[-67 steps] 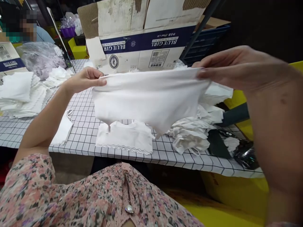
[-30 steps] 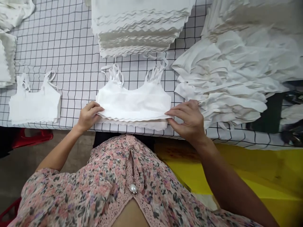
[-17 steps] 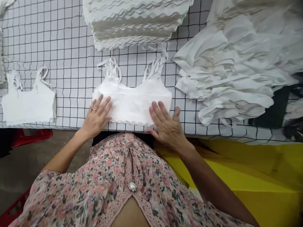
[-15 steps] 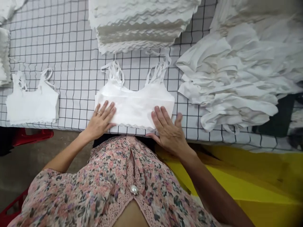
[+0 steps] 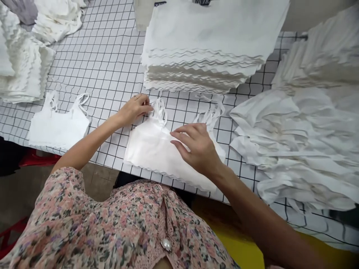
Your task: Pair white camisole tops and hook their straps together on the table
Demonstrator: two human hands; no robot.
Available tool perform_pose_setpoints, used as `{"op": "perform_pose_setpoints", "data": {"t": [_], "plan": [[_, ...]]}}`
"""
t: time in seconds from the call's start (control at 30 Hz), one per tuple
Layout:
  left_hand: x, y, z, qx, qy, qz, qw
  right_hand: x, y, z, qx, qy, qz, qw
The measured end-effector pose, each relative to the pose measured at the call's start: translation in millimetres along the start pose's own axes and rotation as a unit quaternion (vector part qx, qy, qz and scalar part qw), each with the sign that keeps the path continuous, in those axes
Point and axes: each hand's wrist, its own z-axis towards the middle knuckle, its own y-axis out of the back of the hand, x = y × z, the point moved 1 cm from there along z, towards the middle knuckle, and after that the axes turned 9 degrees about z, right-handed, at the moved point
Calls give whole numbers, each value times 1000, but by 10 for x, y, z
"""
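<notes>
A white cropped camisole top (image 5: 148, 147) with a scalloped hem lies flat on the grid-patterned tablecloth (image 5: 112, 67), its thin multi-strand straps (image 5: 158, 112) pointing away from me. My left hand (image 5: 135, 109) pinches the near strap at its upper end. My right hand (image 5: 198, 145) rests on the right half of the top, fingers curved over the fabric. The second strap group (image 5: 211, 116) shows just beyond that hand. Part of the top's surface is hidden under my right hand.
A tall stack of folded white tops (image 5: 202, 48) stands just beyond the work spot. A rumpled white pile (image 5: 294, 145) lies to the right. Another folded top (image 5: 58, 127) and a scalloped stack (image 5: 24, 63) lie to the left. Yellow sheeting (image 5: 235, 243) lies below the table edge.
Both hands have left the hem, where they lay flat. My left hand has moved up to the strap and my right hand onto the top's middle. The view has swung, so the top looks tilted.
</notes>
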Motion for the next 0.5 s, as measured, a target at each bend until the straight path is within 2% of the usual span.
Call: {"op": "perform_pose_setpoints", "data": {"t": [0.13,0.23,0.3,0.4,0.5], "plan": [[24,-80,109,9,-16,8,1000,79,-241,208,63,55,-50,995],[52,-93,117,11,-33,24,999,145,-455,138,147,131,-46,979],[88,-79,123,3,-33,22,999,155,-590,32,190,156,-28,969],[187,12,172,-11,-23,-5,1000,126,-725,-105,209,150,-6,966],[340,203,271,3,-16,-28,999,100,-767,-155,202,142,11,969]]}}
